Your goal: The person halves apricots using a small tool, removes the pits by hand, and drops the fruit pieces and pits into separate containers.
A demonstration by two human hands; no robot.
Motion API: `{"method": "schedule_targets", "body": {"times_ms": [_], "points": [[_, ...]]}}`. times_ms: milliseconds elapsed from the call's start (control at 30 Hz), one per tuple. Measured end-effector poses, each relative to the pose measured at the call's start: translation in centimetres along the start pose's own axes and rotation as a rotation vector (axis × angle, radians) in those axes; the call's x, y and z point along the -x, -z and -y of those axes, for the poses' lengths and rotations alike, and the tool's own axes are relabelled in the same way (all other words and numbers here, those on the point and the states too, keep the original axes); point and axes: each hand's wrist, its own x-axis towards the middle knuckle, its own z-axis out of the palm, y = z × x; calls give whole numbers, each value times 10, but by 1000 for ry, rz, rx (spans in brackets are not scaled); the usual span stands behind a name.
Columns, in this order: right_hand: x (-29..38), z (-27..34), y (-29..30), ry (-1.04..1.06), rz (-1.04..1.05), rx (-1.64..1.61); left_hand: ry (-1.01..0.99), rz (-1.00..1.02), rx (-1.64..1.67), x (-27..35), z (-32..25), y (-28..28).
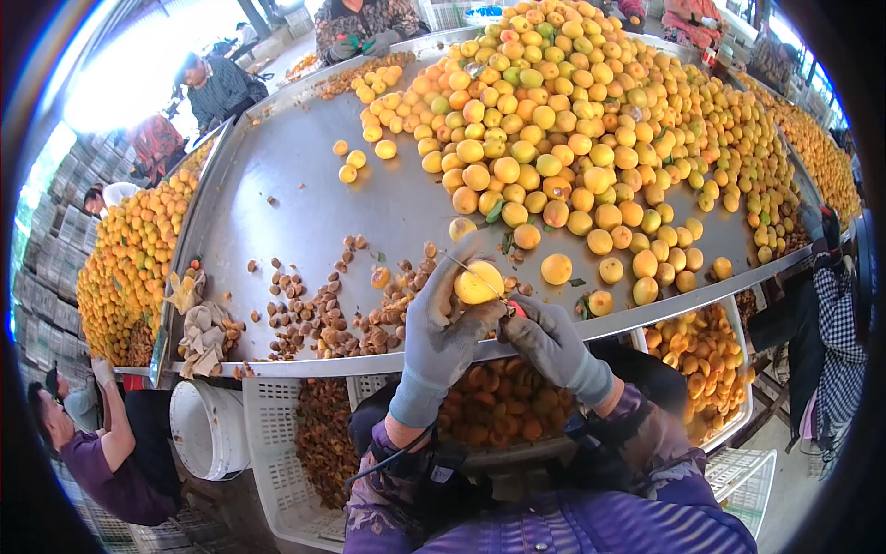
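My left hand (pixel 437 331), in a grey work glove, holds a whole-looking yellow apricot (pixel 475 285) upright above the near edge of the metal table (pixel 284 187). A thin metal blade or wire lies across the fruit. In my gloved right hand (pixel 550 341) is a small tool with a red handle (pixel 515 309), gripped close to the apricot's lower right side. The two hands nearly touch. Loose apricot pits (pixel 315 308) are scattered on the table left of my hands. Halved apricots (pixel 498 401) fill a container below my forearms.
A large heap of apricots (pixel 526 124) covers the table's far and right parts. Crumpled cloth (pixel 204 336) lies at the left corner. Below the edge stand a white bucket (pixel 208 429), a plastic crate (pixel 273 443) with brown scraps, and a crate of apricot halves (pixel 699 360). Several people sit around.
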Motion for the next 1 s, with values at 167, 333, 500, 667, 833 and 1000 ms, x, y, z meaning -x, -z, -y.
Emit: {"method": "schedule_targets", "body": {"times_ms": [167,333,500,667,833,1000], "points": [[0,6,1,-97,24,-107,225,44,994,8,6,-6],[-1,11,1,80,-18,51,227,-6,741,9,3,-4],[0,-3,4,51,-20,81,59,-55,246,4,-1,-1],[-6,9,-5,102,-30,72,256,-66,962,6,1,-1],[-3,4,-4,115,-65,334,168,-113,789,5,3,-1],[-4,-2,-11,23,-7,-57,76,-174,439,4,2,0]]}}
